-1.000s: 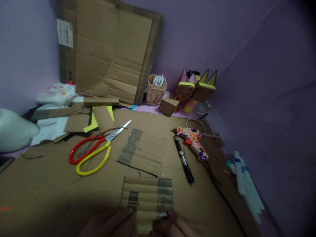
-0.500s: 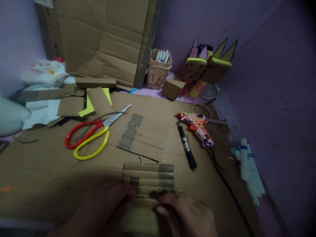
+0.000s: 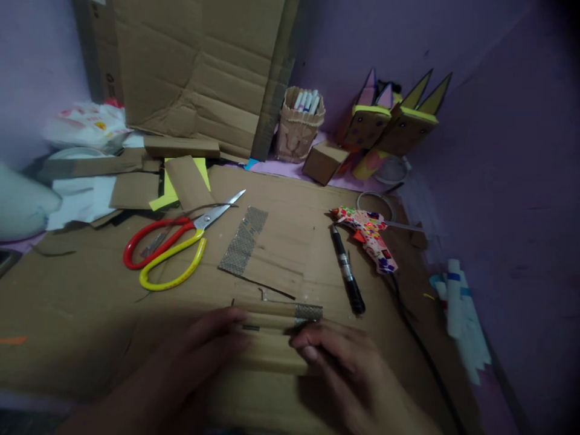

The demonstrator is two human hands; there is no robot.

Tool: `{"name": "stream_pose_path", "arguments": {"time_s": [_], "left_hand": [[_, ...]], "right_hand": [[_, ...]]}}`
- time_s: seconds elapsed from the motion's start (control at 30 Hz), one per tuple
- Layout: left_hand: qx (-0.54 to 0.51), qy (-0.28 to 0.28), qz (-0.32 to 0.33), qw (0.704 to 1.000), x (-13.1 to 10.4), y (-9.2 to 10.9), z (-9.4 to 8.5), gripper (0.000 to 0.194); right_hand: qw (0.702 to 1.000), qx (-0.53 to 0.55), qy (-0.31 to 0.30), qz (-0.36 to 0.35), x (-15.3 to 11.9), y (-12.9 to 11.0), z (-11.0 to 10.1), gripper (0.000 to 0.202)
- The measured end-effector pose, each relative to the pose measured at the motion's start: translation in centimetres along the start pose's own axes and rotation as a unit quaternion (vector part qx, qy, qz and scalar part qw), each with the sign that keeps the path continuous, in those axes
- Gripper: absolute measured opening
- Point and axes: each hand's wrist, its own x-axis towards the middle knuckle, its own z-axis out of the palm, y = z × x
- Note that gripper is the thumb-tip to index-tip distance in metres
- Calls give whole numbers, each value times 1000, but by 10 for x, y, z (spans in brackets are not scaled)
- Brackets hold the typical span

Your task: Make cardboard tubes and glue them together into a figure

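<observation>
A piece of creased cardboard (image 3: pixel 272 343) with parallel fold lines and a dark printed patch lies at the front middle, between my hands. My left hand (image 3: pixel 206 341) pinches its left edge, blurred and in shadow. At the right edge my right hand (image 3: pixel 338 353) grips it, thumb and fingertips pressed together. The fingers hide part of the printed patches. Just beyond the piece, a cardboard rectangle (image 3: pixel 265 254) with a patterned band lies flat. A black pen (image 3: pixel 347 272) lies to its right, beside a flower-patterned glue gun (image 3: pixel 367 235).
Scissors (image 3: pixel 181 244) with red and yellow handles lie open at left. Cardboard scraps (image 3: pixel 136 190) pile up behind them. A pot of markers (image 3: pixel 299 130), a small cardboard box (image 3: pixel 324 162) and cardboard figures (image 3: pixel 389 124) line the back. A black cord (image 3: pixel 421 344) runs down the right.
Both hands have moved farther away along the creased cardboard, covering more of its far panels. More of its near, plain part shows. The whole view has shifted slightly.
</observation>
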Motion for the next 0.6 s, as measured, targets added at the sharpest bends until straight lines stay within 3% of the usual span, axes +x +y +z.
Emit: {"name": "stream_pose_path", "arguments": {"time_s": [0.17,0.27,0.4,0.6], "left_hand": [[8,-42,28,999,7,2,-7,72],[7,-58,27,998,11,-1,-11,72],[11,-48,75,996,18,-7,-17,69],[-54,3,39,998,32,-9,-20,48]], "right_hand": [[991,-5,-127,-49,-4,3,-25,56],[984,-13,-166,-65,-3,5,-30,68],[986,-44,-137,-86,-6,12,-24,73],[991,-18,-43,-122,-12,28,-12,64]]}}
